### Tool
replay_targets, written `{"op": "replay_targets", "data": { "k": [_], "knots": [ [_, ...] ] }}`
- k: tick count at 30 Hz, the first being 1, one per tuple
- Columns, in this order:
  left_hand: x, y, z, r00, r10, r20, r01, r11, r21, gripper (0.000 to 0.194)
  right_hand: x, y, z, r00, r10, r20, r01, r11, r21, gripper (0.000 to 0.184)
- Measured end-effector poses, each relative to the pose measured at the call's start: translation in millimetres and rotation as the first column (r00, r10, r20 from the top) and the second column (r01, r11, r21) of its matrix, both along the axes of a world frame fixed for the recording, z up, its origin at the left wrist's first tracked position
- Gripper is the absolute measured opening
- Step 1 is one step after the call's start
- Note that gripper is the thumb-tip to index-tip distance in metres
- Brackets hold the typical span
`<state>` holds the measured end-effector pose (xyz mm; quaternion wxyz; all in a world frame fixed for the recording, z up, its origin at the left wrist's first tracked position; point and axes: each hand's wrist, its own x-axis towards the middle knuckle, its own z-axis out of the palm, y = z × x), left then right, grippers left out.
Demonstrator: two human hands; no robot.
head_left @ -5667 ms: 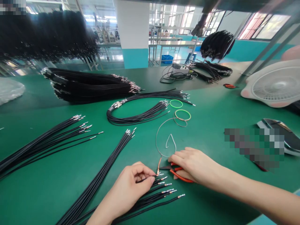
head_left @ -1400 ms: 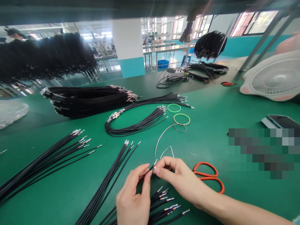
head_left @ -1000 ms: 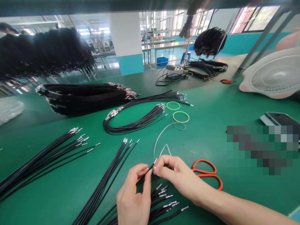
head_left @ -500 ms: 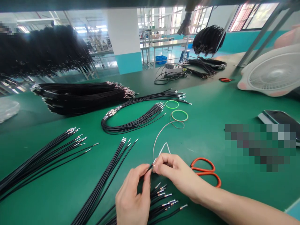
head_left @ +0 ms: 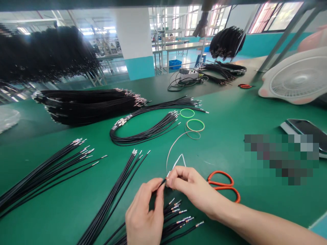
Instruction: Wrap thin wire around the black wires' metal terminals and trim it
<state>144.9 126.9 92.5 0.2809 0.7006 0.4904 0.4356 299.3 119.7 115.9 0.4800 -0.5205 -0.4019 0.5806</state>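
Noted left hand (head_left: 145,209) pinching one black cable (head_left: 163,182) just short of its silver tip; right hand (head_left: 185,180) with thumb and forefinger pressed together at that tip, between both hands, exact hold hidden. Judged as mid-work on this piece. Judged as already worked: cable bundle beneath the hands (head_left: 175,225), given copper-coloured bands by several tips. Judged as left over: straight bundle (head_left: 114,192) left of the left hand and wider bundle (head_left: 48,178) farther left, with no bands made out. Logged orange-handled cutter (head_left: 226,186) on tabletop (head_left: 230,136), beside right wrist, unheld.
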Motion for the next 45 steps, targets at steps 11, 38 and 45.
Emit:
{"op": "replay_targets", "data": {
  "k": [11,38,45],
  "knots": [
    [4.5,5.1,22.0,0.887,0.250,0.387,-0.036,0.875,-0.483,0.034,7.6,-5.1,3.5,0.702,-0.180,0.689,-0.146,0.910,0.387,0.021],
    [2.0,6.6,29.4,0.839,0.304,0.451,0.007,0.823,-0.568,0.040,20.6,5.1,-15.1,0.370,-0.357,0.858,-0.398,0.774,0.493,0.025],
    [-1.2,11.4,24.7,0.849,0.265,0.458,0.048,0.823,-0.566,0.042,62.4,4.8,18.2,0.429,-0.156,0.890,-0.401,0.850,0.342,0.015]
  ]
}}
